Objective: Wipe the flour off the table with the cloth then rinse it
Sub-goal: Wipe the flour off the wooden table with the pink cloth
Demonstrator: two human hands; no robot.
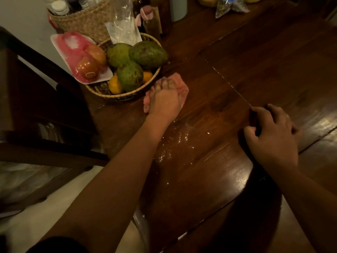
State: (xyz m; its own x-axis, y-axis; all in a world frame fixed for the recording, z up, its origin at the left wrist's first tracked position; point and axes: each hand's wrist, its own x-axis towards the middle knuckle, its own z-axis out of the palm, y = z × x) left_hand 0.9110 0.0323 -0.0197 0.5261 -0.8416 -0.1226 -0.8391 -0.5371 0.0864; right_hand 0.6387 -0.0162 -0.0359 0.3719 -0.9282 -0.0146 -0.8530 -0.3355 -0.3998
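A pink cloth [182,88] lies bunched on the dark wooden table [246,73], just right of the fruit basket. My left hand [165,100] presses down on it, fingers curled over the top, so most of the cloth is hidden. White flour [175,141] is scattered in specks on the wood nearer to me, beside my left forearm. My right hand [273,132] rests on the table to the right with curled fingers, apparently around a small dark object that I cannot make out. A thin line of flour [229,84] runs along a seam in the tabletop.
A woven basket [102,92] with green avocados [147,53] and yellow fruit touches the cloth's left side. A foam tray of wrapped tomatoes [87,68] leans on it. Bottles [151,21], a wicker basket [85,21] and bags stand at the back. A dark chair [45,88] stands left.
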